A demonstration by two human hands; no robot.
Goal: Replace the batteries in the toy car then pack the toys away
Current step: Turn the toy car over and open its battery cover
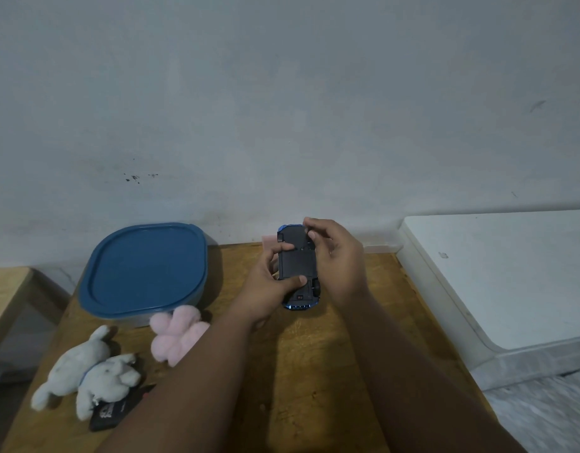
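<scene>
Fingers (283,247) and thumb of the left hand (265,286) clamp the car (298,261) by its left edge. The right hand (339,259) curls round its upper right corner, tips pressing the dark underside. The car is held belly-up just above the desk (314,354).

This looks like the opening of the battery step. The cover seems shut, so the next move calls for finding its latch or screw.

To the left lie a lidded box (144,269), a pink plush (177,335), a white plush (86,371) and a dark pack (109,416), perhaps batteries.
</scene>
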